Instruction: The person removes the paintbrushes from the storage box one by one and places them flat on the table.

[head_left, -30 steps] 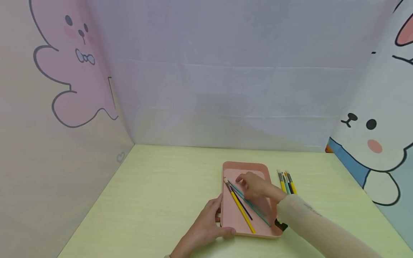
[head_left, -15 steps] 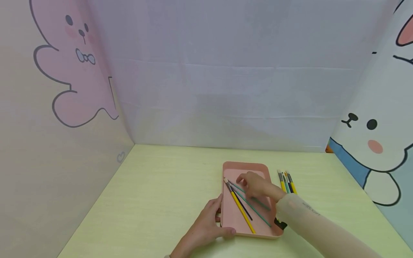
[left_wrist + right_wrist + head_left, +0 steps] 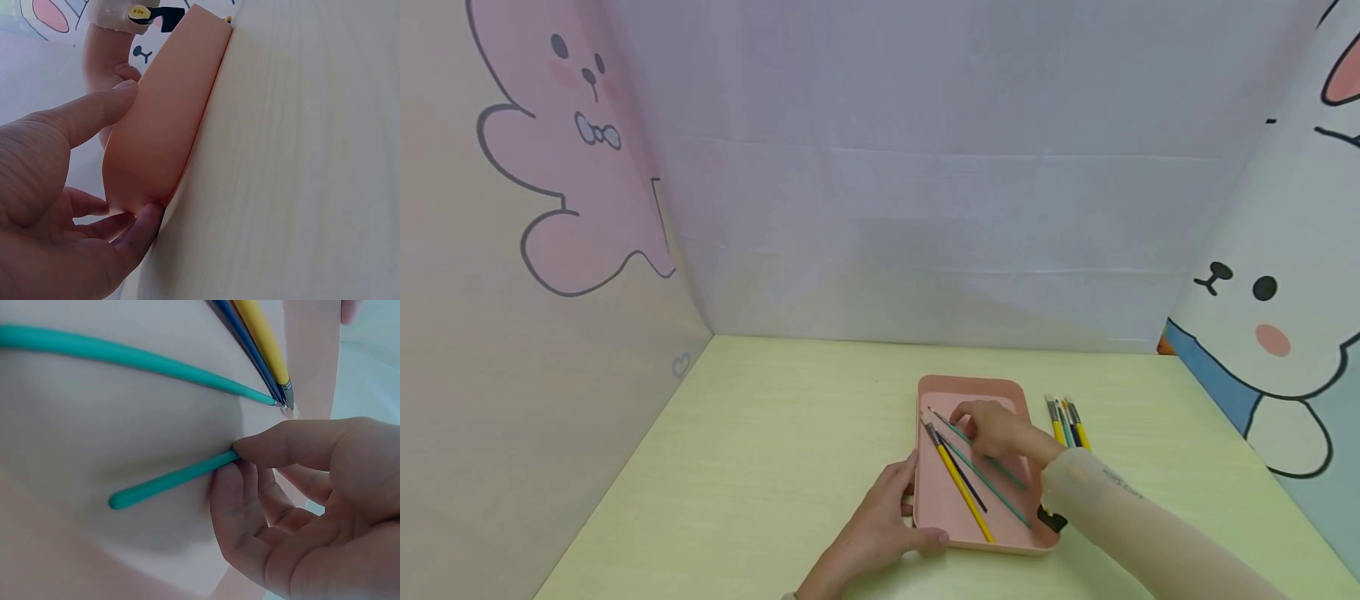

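Observation:
In the head view a pink tray [image 3: 970, 384] lies on the table. My left hand [image 3: 880, 518] grips its near left corner, the thumb at the near rim and the fingers along the side. The left wrist view shows those fingertips against the tray's outer wall [image 3: 162, 119]. Over the tray, my right hand [image 3: 996, 433] pinches a teal paintbrush [image 3: 172, 480] between thumb and fingers. Beside it lie a second teal paintbrush [image 3: 125, 355], a dark blue paintbrush [image 3: 247, 347] and a yellow paintbrush [image 3: 962, 483], their bristle ends close together.
Several more paintbrushes [image 3: 1067, 423] lie on the table just right of the tray, partly hidden by my right forearm. The pale table [image 3: 760, 433] extends to the left, with a hanging cloth wall [image 3: 925, 208] behind it.
The teal paintbrush in my right hand has swung apart from the other teal one, its handle end to the right and its tip slightly away. My left hand stays put.

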Demonstrator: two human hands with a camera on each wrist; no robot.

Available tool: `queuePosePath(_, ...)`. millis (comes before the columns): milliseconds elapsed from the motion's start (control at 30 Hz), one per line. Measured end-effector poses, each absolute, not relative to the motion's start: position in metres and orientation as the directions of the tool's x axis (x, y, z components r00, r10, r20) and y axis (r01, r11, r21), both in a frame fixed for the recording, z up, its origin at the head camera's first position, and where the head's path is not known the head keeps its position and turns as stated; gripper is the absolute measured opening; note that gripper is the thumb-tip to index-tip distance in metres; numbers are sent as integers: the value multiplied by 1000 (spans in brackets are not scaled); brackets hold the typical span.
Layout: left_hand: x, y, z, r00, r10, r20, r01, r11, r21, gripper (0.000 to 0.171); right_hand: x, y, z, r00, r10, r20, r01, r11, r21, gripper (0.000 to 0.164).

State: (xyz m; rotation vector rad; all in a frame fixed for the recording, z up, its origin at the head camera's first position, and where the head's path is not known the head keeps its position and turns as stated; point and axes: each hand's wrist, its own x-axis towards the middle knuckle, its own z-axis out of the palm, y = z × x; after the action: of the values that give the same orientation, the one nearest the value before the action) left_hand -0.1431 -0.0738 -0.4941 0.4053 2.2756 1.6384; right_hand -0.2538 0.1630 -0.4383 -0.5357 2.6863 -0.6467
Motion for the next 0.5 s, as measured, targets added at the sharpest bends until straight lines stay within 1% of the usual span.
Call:
queuePosePath(200, -144, -73, -495, -913, 398, -92, 41, 312, 949, 118, -254, 166, -439, -881, -406, -242, -226, 812, -539, 51)
queuePosePath(367, -144, -73, -495, -913, 397, -94, 40, 317, 948, 118, -255, 172, -441, -873, -418, -251, -189, 765, -616, 53)
queuePosePath(500, -143, -74, -494, -911, 404, -86, 43, 301, 953, 119, -256, 178, -436, -853, -450, -264, -165, 713, -681, 55)
